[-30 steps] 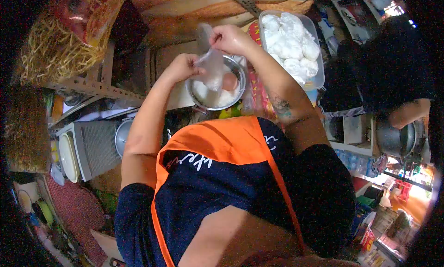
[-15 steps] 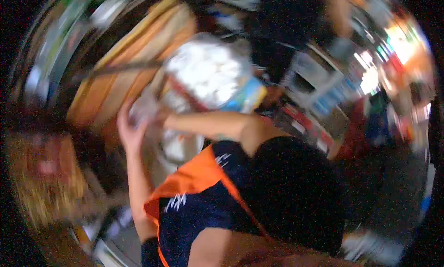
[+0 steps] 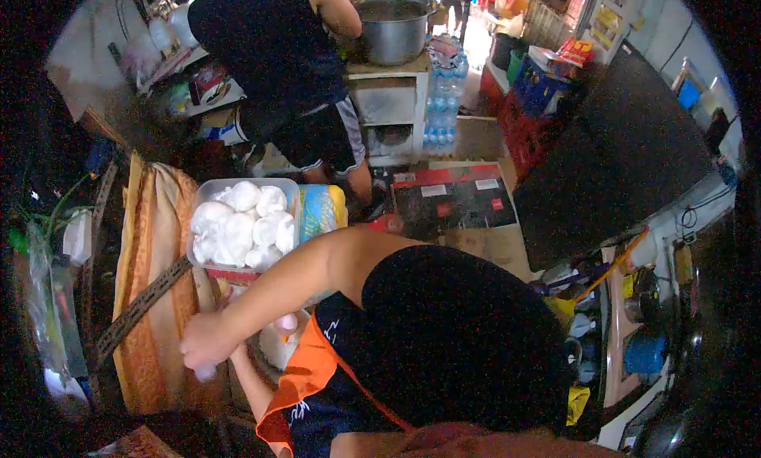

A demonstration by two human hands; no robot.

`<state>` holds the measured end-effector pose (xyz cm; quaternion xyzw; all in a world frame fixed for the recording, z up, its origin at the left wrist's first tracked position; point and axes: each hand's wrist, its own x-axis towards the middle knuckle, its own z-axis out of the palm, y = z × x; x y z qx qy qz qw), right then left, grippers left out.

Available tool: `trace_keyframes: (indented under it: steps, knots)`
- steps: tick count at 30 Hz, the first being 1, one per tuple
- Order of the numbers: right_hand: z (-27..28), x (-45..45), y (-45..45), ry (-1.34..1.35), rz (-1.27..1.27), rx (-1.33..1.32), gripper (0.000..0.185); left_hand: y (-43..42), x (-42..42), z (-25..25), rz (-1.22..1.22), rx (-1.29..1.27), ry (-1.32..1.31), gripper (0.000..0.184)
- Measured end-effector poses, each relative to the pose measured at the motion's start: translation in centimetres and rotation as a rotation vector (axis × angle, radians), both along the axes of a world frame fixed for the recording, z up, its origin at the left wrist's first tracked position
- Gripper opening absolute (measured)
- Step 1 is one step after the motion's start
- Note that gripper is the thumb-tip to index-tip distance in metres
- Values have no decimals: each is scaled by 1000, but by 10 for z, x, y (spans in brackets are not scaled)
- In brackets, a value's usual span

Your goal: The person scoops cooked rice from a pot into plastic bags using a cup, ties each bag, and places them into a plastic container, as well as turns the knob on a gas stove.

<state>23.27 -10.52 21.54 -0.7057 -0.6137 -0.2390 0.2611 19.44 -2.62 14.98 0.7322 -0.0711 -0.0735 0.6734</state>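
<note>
My right hand [image 3: 208,341] reaches across to the left with its fingers closed. A small pale bit shows below them, too blurred to name. My left hand [image 3: 226,297] is mostly hidden behind the right forearm, so its fingers cannot be made out. Just beyond my arms stands a clear plastic tub [image 3: 193,256] heaped with white, rounded, plastic-wrapped bundles [image 3: 238,224]. Under my right arm is a pale round container [image 3: 273,348], partly covered, with a pinkish item [image 3: 285,324] and a bit of orange in it.
Orange-brown striped cloth [image 3: 151,299] lies left, crossed by a slotted metal bar [image 3: 147,307]. A blue-and-yellow package [image 3: 321,208] touches the tub. Ahead, another person [image 3: 261,53] stands near a large metal pot [image 3: 392,31]. Bottled water packs [image 3: 444,101] and a red-black box [image 3: 452,196] are beyond.
The view has swung up and steadied, showing the person and pot. My right hand has crossed over the left, which was spread around a pale, blurred item and is now largely covered.
</note>
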Motion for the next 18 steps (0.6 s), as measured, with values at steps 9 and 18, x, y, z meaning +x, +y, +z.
trace_keyframes:
  steps: [9, 18]
  knots:
    - [2, 23, -48, -49, -156, -624, 39, 39, 31, -36, 32, -122, 241, 27]
    - [15, 49, -98, 251, 121, -1007, 34, -17, 18, 60, -208, 744, -358, 13]
